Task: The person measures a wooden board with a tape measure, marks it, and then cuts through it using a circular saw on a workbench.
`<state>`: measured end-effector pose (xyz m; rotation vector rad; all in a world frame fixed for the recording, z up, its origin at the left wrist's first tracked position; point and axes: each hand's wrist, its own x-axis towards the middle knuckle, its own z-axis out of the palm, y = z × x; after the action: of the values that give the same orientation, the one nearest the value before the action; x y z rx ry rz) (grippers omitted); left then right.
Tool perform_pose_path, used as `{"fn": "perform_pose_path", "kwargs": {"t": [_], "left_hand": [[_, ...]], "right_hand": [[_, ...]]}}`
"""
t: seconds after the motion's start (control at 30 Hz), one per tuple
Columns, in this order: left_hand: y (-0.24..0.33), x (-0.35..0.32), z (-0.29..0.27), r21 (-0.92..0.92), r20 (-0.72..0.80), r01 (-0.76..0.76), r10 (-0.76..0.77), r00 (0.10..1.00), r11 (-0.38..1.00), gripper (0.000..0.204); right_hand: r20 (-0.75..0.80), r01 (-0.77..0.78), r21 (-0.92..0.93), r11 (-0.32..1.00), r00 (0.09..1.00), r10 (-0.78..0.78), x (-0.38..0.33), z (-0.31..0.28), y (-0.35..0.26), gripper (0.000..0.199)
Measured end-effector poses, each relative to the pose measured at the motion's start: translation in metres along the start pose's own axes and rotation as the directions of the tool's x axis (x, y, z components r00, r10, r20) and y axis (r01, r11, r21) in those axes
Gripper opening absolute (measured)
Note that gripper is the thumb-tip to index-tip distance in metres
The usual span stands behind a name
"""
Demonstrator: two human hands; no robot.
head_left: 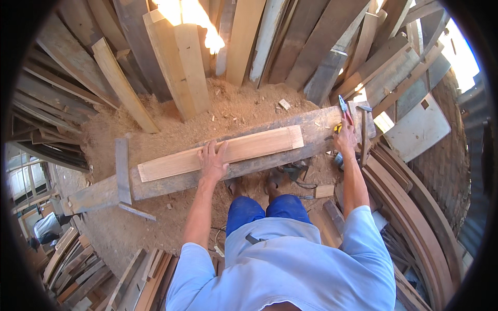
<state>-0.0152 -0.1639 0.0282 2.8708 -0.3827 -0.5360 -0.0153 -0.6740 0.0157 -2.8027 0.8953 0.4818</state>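
Observation:
A pale, freshly planed board (259, 144) lies along a long weathered plank (316, 129) that serves as a bench. My left hand (212, 161) rests flat on the board near its middle, fingers spread. At the plank's right end, my right hand (346, 139) has its fingers curled round a small yellow-and-black thing (338, 127) that looks like a tape measure, partly hidden by the fingers. Just beyond those fingers are pliers (345, 110) with red handles, jaws pointing away from me. To the right of that hand a hammer (365, 127) lies on the plank, handle toward me.
Tall boards (249, 41) lean upright along the far side, above sawdust-covered ground (233, 106). A narrow grey strip of wood (123, 168) crosses the plank's left part. Long timbers (415, 217) are stacked at my right, offcuts (83, 274) at lower left. A dark power tool (295, 170) sits near my feet.

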Motion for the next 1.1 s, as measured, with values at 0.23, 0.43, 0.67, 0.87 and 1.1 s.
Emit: {"fn": "perform_pose_path", "kwargs": {"t": [0.23,0.43,0.67,0.87,1.1], "left_hand": [[0.046,-0.019,-0.026,-0.084,0.005,0.136,-0.136,0.991,0.987,0.073],[0.114,-0.043,0.034,-0.849,0.317,0.295,-0.023,0.948,0.438,0.034],[0.135,-0.070,0.054,-0.838,0.473,0.450,0.001,0.881,-0.309,0.017],[0.027,-0.087,0.031,-0.871,0.393,0.257,-0.278,0.877,-0.419,0.008],[-0.145,-0.103,0.053,-0.947,0.121,0.307,-0.991,0.054,-0.099,0.046]], "right_hand": [[0.170,-0.054,0.937,0.345,0.934,-0.315,-0.057,-0.034,0.029,0.064],[0.538,-0.261,0.836,0.483,0.571,-0.621,-0.121,-0.036,-0.048,0.051],[0.398,0.415,0.715,0.563,0.420,-0.816,-0.173,-0.018,-0.113,0.079],[0.481,0.614,0.546,0.569,0.326,-0.814,-0.148,-0.038,-0.113,0.060],[0.437,0.596,0.446,0.668,0.506,-0.744,-0.102,-0.073,-0.101,0.043]]}}
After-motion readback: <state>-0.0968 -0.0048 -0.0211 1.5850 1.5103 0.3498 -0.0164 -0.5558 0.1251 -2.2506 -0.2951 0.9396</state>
